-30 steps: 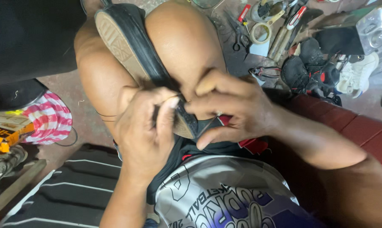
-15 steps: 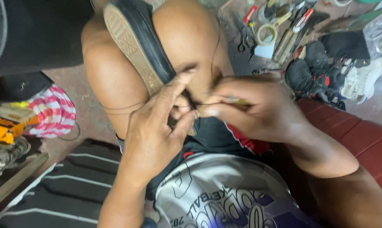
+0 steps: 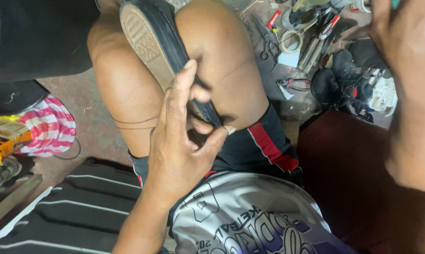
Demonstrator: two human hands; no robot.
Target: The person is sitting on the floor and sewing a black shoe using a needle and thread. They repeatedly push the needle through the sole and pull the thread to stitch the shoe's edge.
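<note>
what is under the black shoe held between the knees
The black shoe is wedged sole-up between two bare knees. The left hand grips its near end, covering that part. What lies beneath the shoe is hidden by the legs.

Soft, even light is falling from above, glaring mildly on the bare knees and leaving the dark cloth at upper left nearly featureless, while the right hand (image 3: 407, 89) is smearing into motion blur close to the lens and the left hand (image 3: 182, 150) is staying sharp.

black shorts (image 3: 250, 141) with red stripe; printed grey jersey (image 3: 250, 216)
</note>
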